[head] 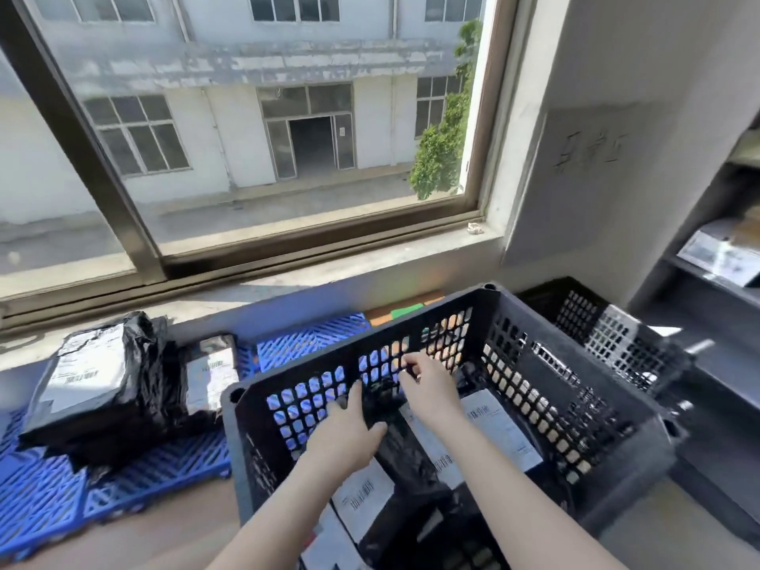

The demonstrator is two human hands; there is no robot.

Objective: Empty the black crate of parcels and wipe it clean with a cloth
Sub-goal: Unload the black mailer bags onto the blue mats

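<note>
Head view: inside the black crate (pixel 242 446), a black parcel (pixel 386 409) is gripped from nine o'clock by the left hand (pixel 349 429), and its top is held in the curled fingers of the right hand (pixel 427 388). Other parcels (pixel 499 429) are seen beneath.

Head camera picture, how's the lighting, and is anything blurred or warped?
Head view: strong daylight through the window brightens the sill; inside the black crate it is dimmer. Head view: the wide lens bows the window frame. Head view: the second crate at right is smeared, and the black parcel gripped by left hand and right hand shows little detail.
</note>
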